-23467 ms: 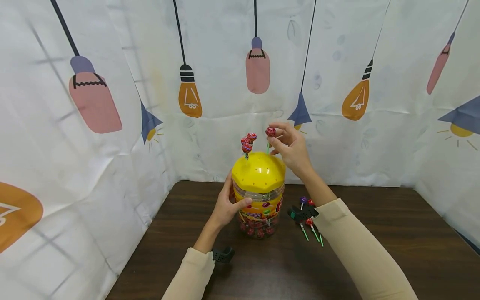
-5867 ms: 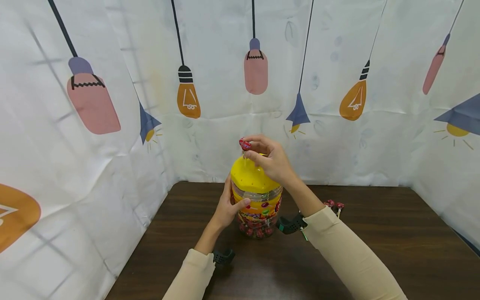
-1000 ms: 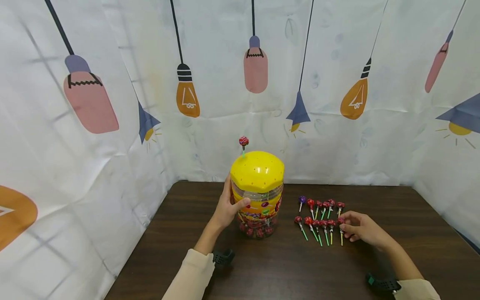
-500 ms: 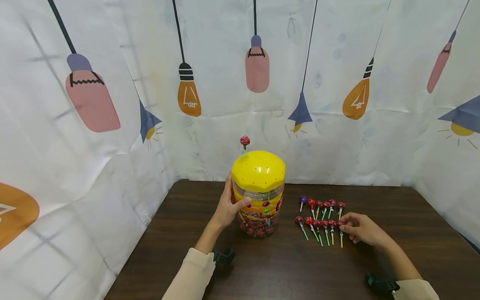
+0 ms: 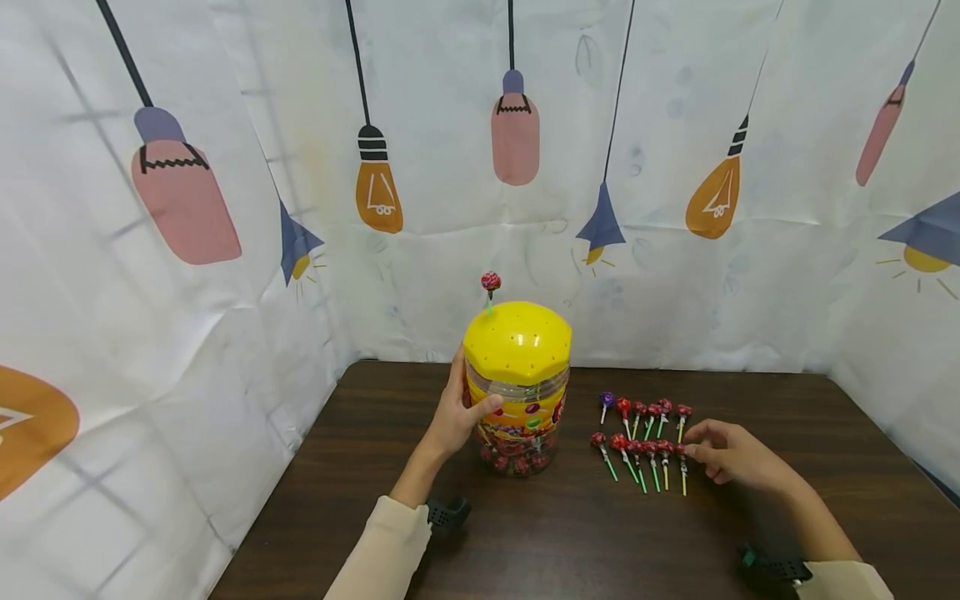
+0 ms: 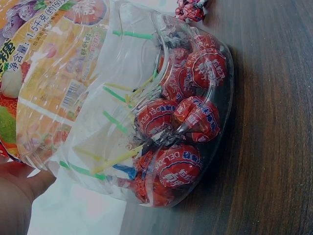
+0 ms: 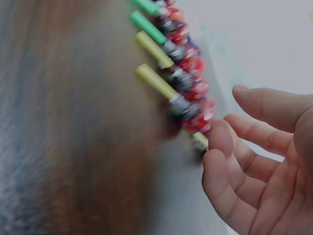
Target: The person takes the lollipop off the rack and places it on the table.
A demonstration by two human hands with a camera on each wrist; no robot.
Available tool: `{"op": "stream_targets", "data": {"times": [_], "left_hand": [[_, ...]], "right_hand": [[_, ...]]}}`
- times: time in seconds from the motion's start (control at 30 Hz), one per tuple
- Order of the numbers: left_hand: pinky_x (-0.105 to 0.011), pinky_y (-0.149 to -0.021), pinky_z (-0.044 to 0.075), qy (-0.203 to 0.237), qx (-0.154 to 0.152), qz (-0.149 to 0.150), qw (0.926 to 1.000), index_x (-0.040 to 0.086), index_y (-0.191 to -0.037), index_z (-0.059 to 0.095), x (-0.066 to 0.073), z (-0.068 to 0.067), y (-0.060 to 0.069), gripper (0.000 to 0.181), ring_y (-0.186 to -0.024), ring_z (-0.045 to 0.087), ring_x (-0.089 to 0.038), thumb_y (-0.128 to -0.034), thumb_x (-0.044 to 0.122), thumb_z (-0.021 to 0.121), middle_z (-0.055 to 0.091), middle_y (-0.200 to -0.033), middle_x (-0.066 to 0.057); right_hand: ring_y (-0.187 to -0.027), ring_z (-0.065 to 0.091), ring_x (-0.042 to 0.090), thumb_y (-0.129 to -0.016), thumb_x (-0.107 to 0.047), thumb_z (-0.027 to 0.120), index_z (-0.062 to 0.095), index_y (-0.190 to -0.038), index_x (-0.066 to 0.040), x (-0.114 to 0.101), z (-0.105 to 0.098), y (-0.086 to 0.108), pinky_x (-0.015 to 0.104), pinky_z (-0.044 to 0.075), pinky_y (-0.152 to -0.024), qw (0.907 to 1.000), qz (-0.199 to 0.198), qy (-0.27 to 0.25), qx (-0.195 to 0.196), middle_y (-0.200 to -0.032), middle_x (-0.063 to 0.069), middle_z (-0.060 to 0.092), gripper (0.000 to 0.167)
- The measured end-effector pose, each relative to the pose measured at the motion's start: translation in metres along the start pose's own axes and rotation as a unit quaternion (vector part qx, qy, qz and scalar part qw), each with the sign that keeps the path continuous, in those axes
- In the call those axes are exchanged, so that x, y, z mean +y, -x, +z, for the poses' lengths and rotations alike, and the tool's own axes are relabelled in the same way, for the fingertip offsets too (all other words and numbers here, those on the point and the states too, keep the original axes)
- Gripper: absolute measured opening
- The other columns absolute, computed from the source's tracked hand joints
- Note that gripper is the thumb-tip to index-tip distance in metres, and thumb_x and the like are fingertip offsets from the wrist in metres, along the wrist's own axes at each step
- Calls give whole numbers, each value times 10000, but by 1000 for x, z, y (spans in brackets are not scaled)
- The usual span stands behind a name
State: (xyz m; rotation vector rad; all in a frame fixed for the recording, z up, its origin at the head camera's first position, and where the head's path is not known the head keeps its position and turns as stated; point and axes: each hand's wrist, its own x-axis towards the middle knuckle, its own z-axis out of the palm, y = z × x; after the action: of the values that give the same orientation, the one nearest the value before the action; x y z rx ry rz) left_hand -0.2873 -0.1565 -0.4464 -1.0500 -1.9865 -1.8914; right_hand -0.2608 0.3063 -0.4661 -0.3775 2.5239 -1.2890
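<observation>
My left hand (image 5: 453,417) grips the side of a clear plastic candy jar (image 5: 517,425) with a domed yellow lid (image 5: 517,337). One red lollipop (image 5: 491,282) stands upright in a hole at the lid's back left. Through the jar's wall, the left wrist view shows red-wrapped lollipops (image 6: 178,166) with green and yellow sticks. To the right, my right hand (image 5: 731,454) is beside the rightmost lollipop (image 5: 683,479) of the front row. In the right wrist view, thumb and fingers are spread apart with nothing between them.
Two rows of lollipops lie on the dark wooden table (image 5: 570,533) right of the jar. A purple lollipop (image 5: 606,401) begins the back row. White curtains (image 5: 450,275) printed with lamps surround the table's back and sides.
Earlier, several lollipops stood in the lid and fewer lay on the table. Since half a second ago my right hand has let go of the rightmost lollipop and drawn slightly right; the left stays put.
</observation>
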Motion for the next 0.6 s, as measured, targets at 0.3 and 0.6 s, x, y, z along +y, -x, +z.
{"op": "stream_targets", "data": {"times": [0.3, 0.6], "left_hand": [[-355, -1037, 539, -7, 11, 37, 10000, 308, -1650, 16, 2, 0, 1, 940, -1256, 579, -194, -987, 341, 682, 443, -1507, -88], [-359, -1033, 542, -20, -18, 50, 10000, 311, -1650, 12, 0, 0, 0, 942, -1248, 585, -193, -988, 345, 682, 452, -1498, -90]], "right_hand": [[-707, 603, 264, -1066, -190, 554, 547, -1310, 20, -39, 5, 4, 354, 555, -657, 9912, -1274, -253, 253, -913, 203, 627, 322], [-732, 641, 192, -1046, -92, 564, 635, -1206, -97, -92, 34, 0, 323, 556, -611, 9677, -2332, -259, 923, -896, 55, 661, 174]]}}
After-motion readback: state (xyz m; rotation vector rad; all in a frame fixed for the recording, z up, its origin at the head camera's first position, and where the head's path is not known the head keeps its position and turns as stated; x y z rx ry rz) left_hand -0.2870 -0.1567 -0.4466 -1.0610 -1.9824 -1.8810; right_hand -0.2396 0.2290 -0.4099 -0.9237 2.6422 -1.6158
